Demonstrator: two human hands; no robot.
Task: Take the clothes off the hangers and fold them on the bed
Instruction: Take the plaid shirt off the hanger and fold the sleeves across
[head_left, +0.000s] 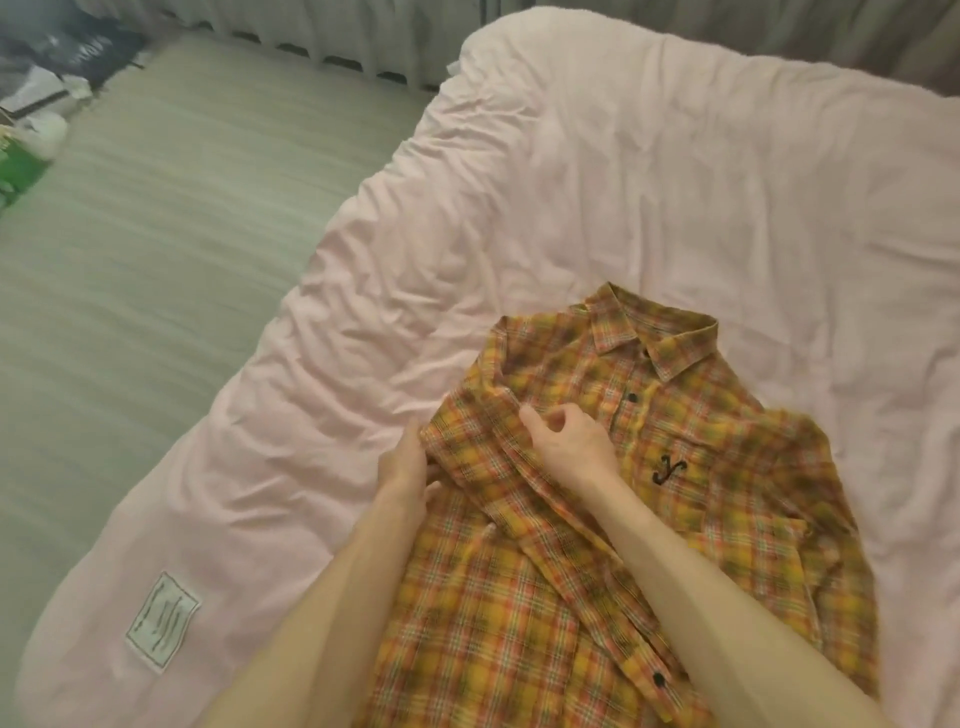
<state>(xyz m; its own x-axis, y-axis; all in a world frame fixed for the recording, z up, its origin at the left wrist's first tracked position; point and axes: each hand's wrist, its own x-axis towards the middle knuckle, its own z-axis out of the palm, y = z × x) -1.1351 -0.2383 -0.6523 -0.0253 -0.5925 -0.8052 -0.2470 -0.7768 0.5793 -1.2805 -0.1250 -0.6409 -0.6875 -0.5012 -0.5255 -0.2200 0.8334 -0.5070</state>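
Leftward of the shirt (701, 493) lies clutter (47, 78), perhaps bags.

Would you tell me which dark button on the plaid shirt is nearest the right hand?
The second button down the plaid shirt, just beside the right hand; the collar button sits farther up, the cuff button far below.

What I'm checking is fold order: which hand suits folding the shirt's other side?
Probably right: the right hand touches the shirt nearer its unfolded side; the left hand holds the folded edge.

Forearms extended; left grip (408, 462) pinching, right grip (566, 441) fingers curled.
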